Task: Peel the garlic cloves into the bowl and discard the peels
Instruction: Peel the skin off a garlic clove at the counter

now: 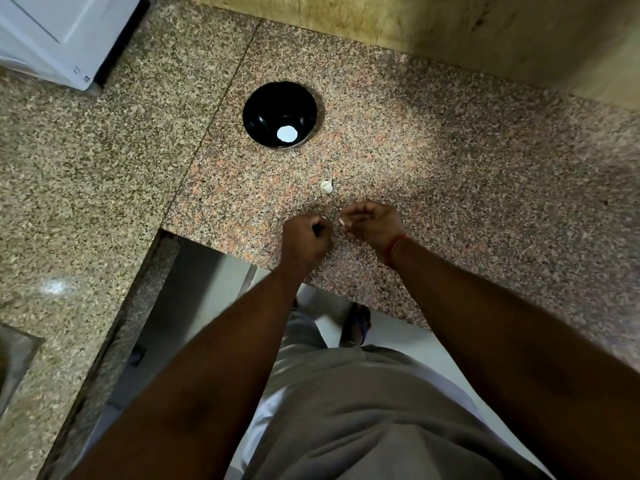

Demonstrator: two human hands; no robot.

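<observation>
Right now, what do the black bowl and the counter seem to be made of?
Black bowl: glossy, probably glazed ceramic or plastic; it mirrors a bright lamp spot. Counter: polished granite-like stone, speckled pink, grey and black, with a straight seam between slabs.

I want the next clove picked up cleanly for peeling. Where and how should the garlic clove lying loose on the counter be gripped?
Pinch the garlic clove across its plump rounded body, fingertips coming down from above. Its thin tip points up and away toward the bowl, and would likely bend or tear. The right hand is nearest, just below it.
</observation>
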